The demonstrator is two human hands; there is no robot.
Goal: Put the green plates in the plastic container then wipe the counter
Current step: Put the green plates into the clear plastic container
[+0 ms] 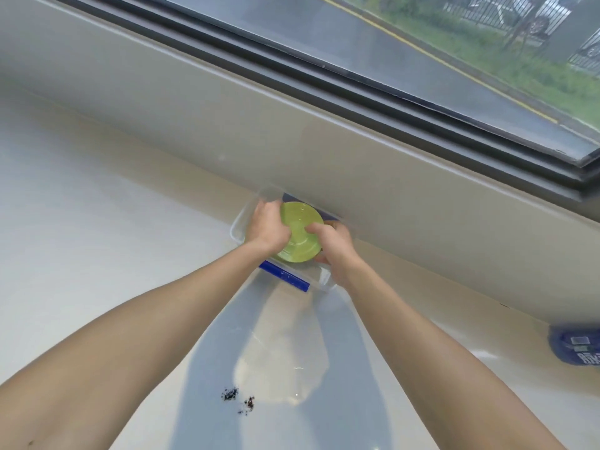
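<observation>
A green plate [300, 230] is held over and partly inside a clear plastic container [238, 227] with blue clips, which stands on the white counter [97, 222] against the back wall. My left hand [268, 227] grips the plate's left edge. My right hand [332, 243] grips its right edge, thumb on top. Whether more plates lie under it is hidden.
Dark crumbs [238, 397] lie on the counter near me, between my forearms. A blue packet [576, 347] sits at the right edge. A beige ledge [292, 141] and a window rise behind the container.
</observation>
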